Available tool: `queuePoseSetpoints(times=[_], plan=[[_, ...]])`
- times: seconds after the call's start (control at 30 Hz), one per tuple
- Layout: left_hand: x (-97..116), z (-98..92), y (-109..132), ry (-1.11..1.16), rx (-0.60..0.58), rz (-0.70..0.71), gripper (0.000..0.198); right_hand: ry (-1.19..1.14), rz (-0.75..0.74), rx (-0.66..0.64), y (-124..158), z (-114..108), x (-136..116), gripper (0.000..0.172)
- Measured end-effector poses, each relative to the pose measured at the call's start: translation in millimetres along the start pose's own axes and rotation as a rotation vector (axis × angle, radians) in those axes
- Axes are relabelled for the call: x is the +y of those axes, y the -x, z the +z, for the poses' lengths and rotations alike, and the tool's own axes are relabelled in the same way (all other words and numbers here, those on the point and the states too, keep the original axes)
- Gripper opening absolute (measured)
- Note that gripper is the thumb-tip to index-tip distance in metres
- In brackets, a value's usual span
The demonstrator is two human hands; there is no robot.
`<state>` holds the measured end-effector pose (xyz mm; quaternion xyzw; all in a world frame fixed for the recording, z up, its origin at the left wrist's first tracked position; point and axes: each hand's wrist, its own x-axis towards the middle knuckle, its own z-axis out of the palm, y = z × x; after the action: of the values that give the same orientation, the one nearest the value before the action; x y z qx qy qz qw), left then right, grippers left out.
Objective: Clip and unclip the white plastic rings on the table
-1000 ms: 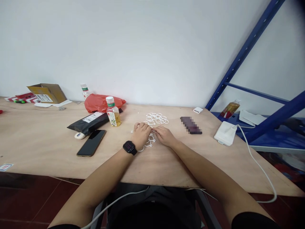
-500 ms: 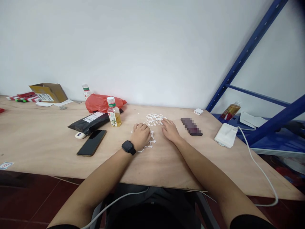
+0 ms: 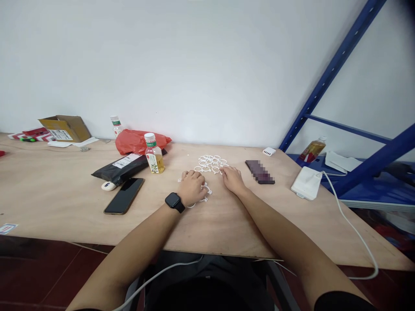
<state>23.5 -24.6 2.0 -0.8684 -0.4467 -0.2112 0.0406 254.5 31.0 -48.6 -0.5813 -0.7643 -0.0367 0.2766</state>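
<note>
Curling over some white rings [image 3: 209, 191], the left hand [image 3: 191, 188] lay near the white ring pile [image 3: 210, 163]; the right hand [image 3: 232, 178] was at its edge. I couldn't tell whether either grip held anything.

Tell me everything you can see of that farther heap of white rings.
The heap of white rings lies on the wooden table. Its rings are thin and open in the middle, a few with a small knob on the rim, and look like plastic. They lie roughly flat, many overlapping. The right hand has its fingertips at the near right edge; whether they grip a ring is too small to tell.
</note>
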Motion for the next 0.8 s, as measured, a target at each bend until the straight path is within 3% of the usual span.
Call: queuePoseSetpoints(times=[0.23,0.4,0.53,0.63,0.8], plan=[[-3.6,6.0,-2.7,0.223,0.034,-0.092,0.027,-0.028,-0.113,0.19,-0.5,-13.0,-13.4,0.03],[-17.6,16.2,-10.0,0.785,0.099,-0.305,0.039,0.016,-0.456,0.237,11.4,-24.1,-48.0,0.034],[-23.2,25.7,-14.7,1.077,0.113,-0.267,0.045,-0.008,-0.608,0.192,19.5,-22.7,-66.6,0.033],[-22.1,26.7,-13.4,0.981,0.123,-0.201,0.04,-0.012,-0.667,0.148,20.1,-23.8,-66.7,0.032],[-13.5,10.8,-6.2,0.183,0.09,-0.004,0.025,-0.121,-0.568,0.219,18.8,-29.5,-59.6,0.028]])
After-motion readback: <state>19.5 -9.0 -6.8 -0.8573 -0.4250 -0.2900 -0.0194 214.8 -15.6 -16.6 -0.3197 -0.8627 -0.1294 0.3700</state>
